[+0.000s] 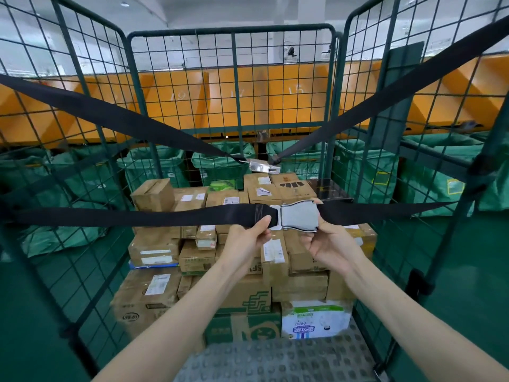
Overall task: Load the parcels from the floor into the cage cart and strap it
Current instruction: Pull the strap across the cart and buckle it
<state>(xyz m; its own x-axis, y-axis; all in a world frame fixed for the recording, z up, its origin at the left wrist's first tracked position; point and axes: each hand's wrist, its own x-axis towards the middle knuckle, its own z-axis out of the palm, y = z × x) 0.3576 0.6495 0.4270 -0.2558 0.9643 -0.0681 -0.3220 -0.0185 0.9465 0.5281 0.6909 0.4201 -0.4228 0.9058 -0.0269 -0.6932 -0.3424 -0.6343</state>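
1. The green wire-mesh cage cart (pixel 231 78) fills the view, and brown cardboard parcels (pixel 198 252) are stacked on its studded grey metal floor (pixel 275 359) from the centre back toward 12 o'clock. No parcel shows on the ground outside, so loading looks finished, though little of the ground is in view.
2. An upper black webbing strap (pixel 124 119) sags in from 10 o'clock and 2 o'clock to a small silver clasp (pixel 263 166) just above centre; it appears already joined.
3. A lower black webbing strap (pixel 137 217) runs level from 9 o'clock to 3 o'clock across the open front, meeting at a silver lift-lever metal buckle (pixel 298 216) just right of centre.
4. The left hand (pixel 245 241) is closed on the strap end at the buckle's 9 o'clock side, thumb on top, pinching the webbing beside the metal tongue.
5. The right hand (pixel 330 244) is wrapped around the buckle body from below and from its 3 o'clock side.
6. The step in hand is fastening the lower strap. The tongue looks seated in the buckle; whether it has latched cannot be told.
7. The next move likely calls for a firm push together along the 9-to-3 line, then a tug apart to test the catch, and taking up slack so the webbing bears on the parcels.
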